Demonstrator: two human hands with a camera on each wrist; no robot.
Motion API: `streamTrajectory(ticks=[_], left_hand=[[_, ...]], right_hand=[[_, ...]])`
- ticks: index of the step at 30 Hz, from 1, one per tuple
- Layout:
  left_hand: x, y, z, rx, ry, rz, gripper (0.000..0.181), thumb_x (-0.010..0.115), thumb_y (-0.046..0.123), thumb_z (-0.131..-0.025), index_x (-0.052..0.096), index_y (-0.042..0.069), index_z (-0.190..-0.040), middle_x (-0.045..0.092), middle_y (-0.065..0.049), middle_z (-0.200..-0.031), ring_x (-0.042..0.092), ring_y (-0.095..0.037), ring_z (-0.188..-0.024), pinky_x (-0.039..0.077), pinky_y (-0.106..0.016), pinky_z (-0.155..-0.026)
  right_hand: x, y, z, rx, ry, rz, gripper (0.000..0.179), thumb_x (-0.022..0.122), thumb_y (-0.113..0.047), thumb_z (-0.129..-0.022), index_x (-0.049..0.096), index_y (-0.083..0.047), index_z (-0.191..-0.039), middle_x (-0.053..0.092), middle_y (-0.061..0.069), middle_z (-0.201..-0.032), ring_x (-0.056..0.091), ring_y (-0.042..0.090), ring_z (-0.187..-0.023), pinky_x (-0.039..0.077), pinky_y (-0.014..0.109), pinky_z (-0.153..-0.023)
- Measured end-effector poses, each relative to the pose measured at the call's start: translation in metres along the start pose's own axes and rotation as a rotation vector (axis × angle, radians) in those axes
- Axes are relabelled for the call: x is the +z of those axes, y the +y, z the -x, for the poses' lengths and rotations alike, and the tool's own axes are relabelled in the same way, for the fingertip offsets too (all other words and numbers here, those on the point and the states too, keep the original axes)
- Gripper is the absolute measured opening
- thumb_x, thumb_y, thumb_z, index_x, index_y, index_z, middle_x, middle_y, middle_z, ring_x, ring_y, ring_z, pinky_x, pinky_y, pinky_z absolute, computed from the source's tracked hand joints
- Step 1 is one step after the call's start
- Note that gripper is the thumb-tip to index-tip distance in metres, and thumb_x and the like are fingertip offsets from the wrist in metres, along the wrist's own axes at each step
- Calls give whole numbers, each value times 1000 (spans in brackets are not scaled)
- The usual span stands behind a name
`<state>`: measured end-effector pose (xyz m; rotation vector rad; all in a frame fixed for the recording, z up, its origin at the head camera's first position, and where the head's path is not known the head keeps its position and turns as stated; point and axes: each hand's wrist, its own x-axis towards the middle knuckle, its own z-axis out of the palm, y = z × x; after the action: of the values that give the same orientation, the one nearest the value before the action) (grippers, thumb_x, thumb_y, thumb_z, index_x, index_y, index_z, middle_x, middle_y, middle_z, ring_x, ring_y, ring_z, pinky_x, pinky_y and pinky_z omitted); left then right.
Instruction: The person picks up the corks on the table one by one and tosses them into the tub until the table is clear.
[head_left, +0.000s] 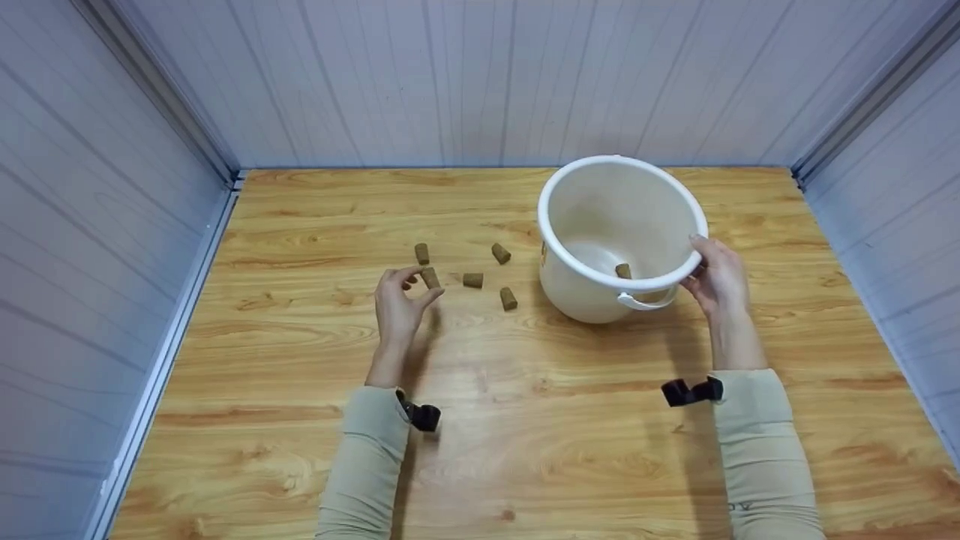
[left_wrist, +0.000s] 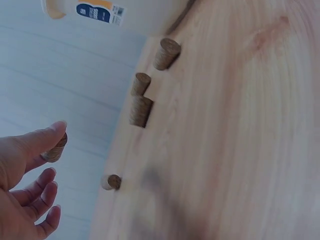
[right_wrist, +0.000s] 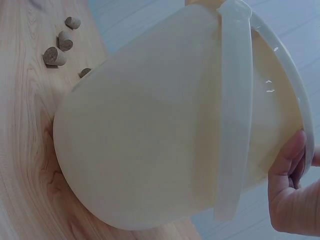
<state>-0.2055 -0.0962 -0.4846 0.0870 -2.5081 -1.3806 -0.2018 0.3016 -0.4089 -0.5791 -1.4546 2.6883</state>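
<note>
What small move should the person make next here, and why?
Probably move the left hand over the white bucket and release the pinched cork: it is held clear of the table, another cork is already inside the bucket, and the right hand grips the rim.

one brown cork (head_left: 623,271) inside white bucket (head_left: 574,293)

Ahead of you: pale back wall (head_left: 465,82), panelled, lines running up it. Left wall (head_left: 82,225) and right wall (head_left: 892,150) flank you, similarly lined; a greyish strip (head_left: 160,88) marks the left corner. Below you: yellow-brown wood-grain surface (head_left: 555,480), darker streaks, soft sheen near its middle.
</note>
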Motion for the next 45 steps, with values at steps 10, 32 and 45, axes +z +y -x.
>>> streamTrajectory(ticks=[10, 32, 45], left_hand=[[2, 28, 1, 93, -2, 23, 37, 78, 16, -67, 66, 2, -99, 56, -16, -87, 51, -29, -79, 41, -37, -70], [8, 91, 10, 254, -67, 50, 39, 76, 23, -68, 66, 2, -100, 56, -10, -90, 50, -24, -83, 42, -36, -72], [21, 124, 10, 294, -120, 78, 39, 76, 25, -68, 66, 6, -101, 55, -4, -87, 50, -15, -81, 41, -25, -70]], right_hand=[[0, 1, 1, 4, -12, 10, 12, 56, -9, -86, 52, 0, -79, 57, 10, -73, 57, 18, -63, 49, 27, -53], [1, -1, 1, 6, 0, 29, 12, 57, -9, -85, 52, 1, -81, 60, 11, -74, 60, 19, -65, 49, 28, -54], [0, -1, 0, 7, 0, 12, 13, 58, -9, -85, 53, 0, -77, 58, 10, -73, 59, 19, -64, 49, 29, -55]])
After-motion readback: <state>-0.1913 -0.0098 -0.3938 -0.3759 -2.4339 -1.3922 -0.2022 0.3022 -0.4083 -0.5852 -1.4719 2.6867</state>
